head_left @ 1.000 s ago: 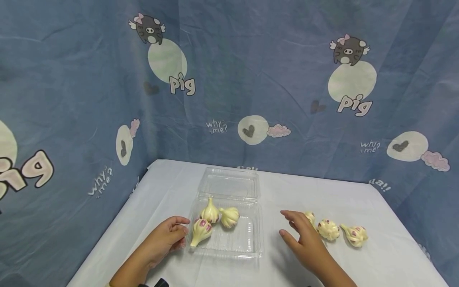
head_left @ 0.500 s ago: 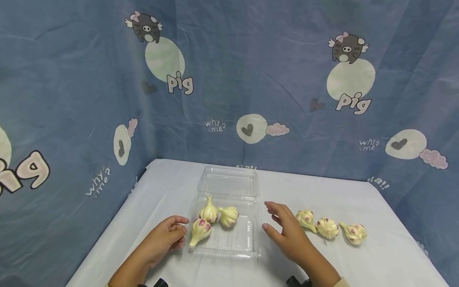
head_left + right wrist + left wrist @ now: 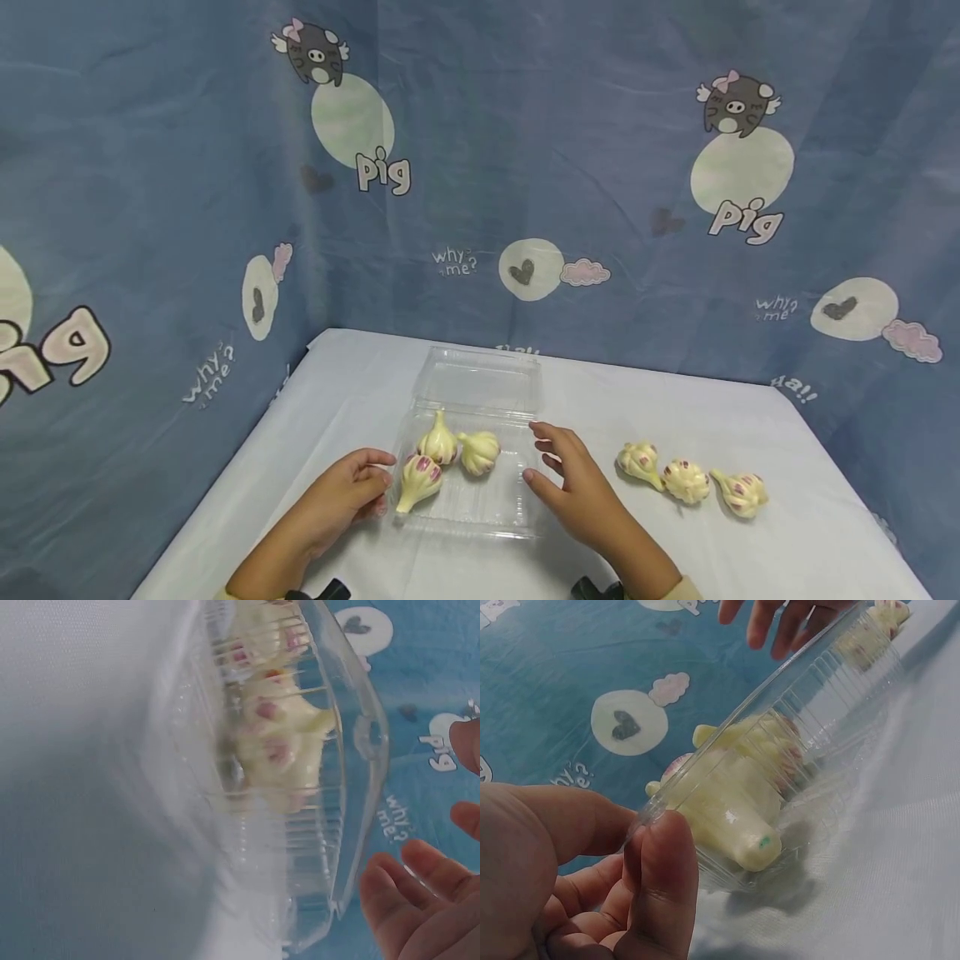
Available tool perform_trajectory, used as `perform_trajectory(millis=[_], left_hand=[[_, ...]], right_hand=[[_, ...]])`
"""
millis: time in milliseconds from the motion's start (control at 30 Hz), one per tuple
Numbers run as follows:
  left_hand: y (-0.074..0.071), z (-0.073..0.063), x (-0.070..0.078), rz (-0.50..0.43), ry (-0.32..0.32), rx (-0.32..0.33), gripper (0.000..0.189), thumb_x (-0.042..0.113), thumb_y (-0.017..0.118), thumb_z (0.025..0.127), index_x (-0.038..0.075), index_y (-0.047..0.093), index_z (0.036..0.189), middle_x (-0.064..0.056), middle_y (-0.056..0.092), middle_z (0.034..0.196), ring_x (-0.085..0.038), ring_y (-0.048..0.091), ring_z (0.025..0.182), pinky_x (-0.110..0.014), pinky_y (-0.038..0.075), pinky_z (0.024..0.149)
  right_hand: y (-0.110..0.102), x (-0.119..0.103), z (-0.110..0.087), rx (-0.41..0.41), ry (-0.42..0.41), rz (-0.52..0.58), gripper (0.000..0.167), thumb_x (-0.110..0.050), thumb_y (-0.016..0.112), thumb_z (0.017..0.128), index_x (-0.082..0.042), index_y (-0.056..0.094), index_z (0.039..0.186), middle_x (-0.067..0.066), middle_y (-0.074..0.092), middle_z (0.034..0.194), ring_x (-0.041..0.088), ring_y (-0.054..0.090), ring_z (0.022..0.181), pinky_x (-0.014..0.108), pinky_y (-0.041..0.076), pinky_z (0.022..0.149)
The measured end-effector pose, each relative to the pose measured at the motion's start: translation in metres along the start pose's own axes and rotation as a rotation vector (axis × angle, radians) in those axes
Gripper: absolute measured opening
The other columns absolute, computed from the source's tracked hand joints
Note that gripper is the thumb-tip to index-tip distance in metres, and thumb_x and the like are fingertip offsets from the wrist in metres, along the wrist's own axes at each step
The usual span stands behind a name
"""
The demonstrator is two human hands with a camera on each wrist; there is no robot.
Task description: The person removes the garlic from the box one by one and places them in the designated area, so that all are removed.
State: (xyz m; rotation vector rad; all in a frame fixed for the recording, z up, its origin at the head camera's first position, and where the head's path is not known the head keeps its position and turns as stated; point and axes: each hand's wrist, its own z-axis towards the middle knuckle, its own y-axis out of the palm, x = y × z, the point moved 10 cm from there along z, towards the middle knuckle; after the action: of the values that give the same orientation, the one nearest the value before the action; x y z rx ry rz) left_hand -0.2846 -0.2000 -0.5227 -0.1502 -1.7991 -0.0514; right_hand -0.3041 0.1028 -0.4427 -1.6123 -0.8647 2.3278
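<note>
A clear plastic clamshell container point(image 3: 510, 504) lies with its lid point(image 3: 480, 379) folded back on the white table. Three garlic bulbs point(image 3: 420, 482) with purple patches sit in its left half. My left hand point(image 3: 341, 496) pinches the container's left rim between thumb and index finger, as the left wrist view shows at the thumb point(image 3: 664, 877). On the other side, my right hand point(image 3: 573, 483) hovers with fingers spread and relaxed, holding nothing. In the right wrist view its fingers point(image 3: 435, 874) are close to the container wall point(image 3: 300, 855), apart from it.
To the right of the container, three more garlic bulbs point(image 3: 686, 482) lie in a row on the white tablecloth point(image 3: 637, 400). A blue curtain point(image 3: 465, 167) printed with pigs and clouds hangs behind and beside the table.
My right hand has moved left, away from the loose garlic bulbs and up to the container's right side. My left hand keeps its place at the left rim.
</note>
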Motion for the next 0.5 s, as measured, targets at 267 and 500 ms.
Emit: perform_trajectory(millis=[267, 500], left_hand=[[0.0, 0.001, 0.002, 0.014, 0.003, 0.013, 0.04, 0.008, 0.061, 0.102, -0.005, 0.049, 0.138, -0.009, 0.064, 0.098, -0.015, 0.059, 0.073, -0.026, 0.053, 0.063], [-0.001, 0.002, 0.0, 0.013, 0.001, 0.014, 0.04, 0.008, 0.061, 0.102, -0.005, 0.049, 0.138, -0.008, 0.064, 0.097, -0.014, 0.059, 0.073, -0.026, 0.053, 0.063]], right_hand=[[0.006, -0.001, 0.007, -0.024, 0.008, 0.063, 0.064, -0.016, 0.074, 0.099, -0.025, 0.045, 0.155, 0.005, 0.047, 0.151, 0.034, 0.052, 0.14, 0.037, 0.046, 0.115], [0.011, -0.001, 0.014, -0.038, 0.043, 0.111, 0.063, -0.014, 0.073, 0.1, -0.025, 0.044, 0.155, 0.007, 0.045, 0.153, 0.035, 0.051, 0.141, 0.041, 0.046, 0.115]])
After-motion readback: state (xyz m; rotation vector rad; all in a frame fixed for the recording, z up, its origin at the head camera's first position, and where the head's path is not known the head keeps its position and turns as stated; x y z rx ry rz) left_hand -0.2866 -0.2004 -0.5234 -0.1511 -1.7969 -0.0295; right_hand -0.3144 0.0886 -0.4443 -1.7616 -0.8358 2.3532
